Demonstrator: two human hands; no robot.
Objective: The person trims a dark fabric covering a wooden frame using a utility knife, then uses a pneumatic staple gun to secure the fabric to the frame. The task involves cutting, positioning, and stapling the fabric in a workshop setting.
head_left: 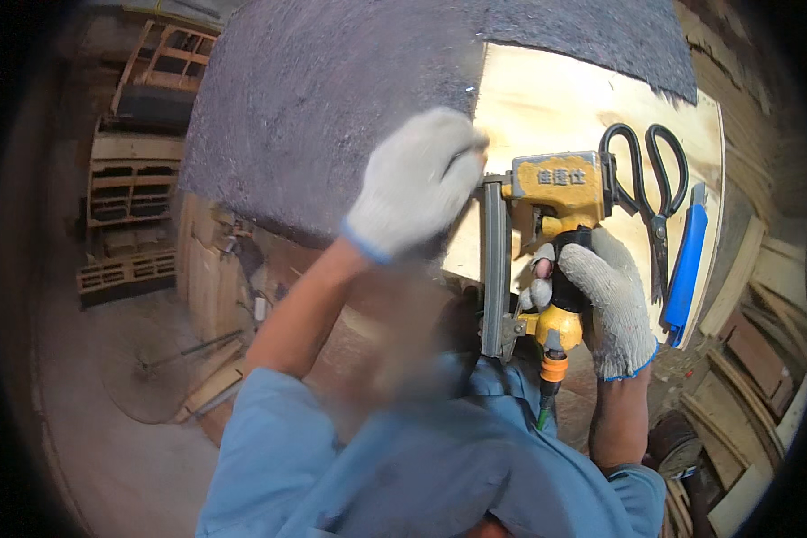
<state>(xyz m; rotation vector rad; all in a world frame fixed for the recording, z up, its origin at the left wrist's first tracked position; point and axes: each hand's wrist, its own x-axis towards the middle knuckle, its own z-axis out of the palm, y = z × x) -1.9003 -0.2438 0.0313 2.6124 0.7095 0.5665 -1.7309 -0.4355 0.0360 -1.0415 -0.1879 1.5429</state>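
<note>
My right hand (610, 287), in a white knit glove with a blue cuff, is wrapped round the black grip of a yellow pneumatic staple gun (560, 184). Its grey magazine (495, 269) stands along the gun's left side, and a hose with an orange fitting (554, 366) runs down from the handle. My gloved left hand (417, 184) is closed at the edge of a dark grey felt sheet (287, 117), its fingertips pinched there. Under the felt lies a pale plywood board (547, 99), bare on its right part.
Black-handled scissors (659, 211) and a blue utility knife (688, 260) lie on the board's right side. Another piece of felt (601, 40) covers the board's far edge. Wooden frames (134, 188) are stacked at left; wood strips (735, 394) lie at lower right.
</note>
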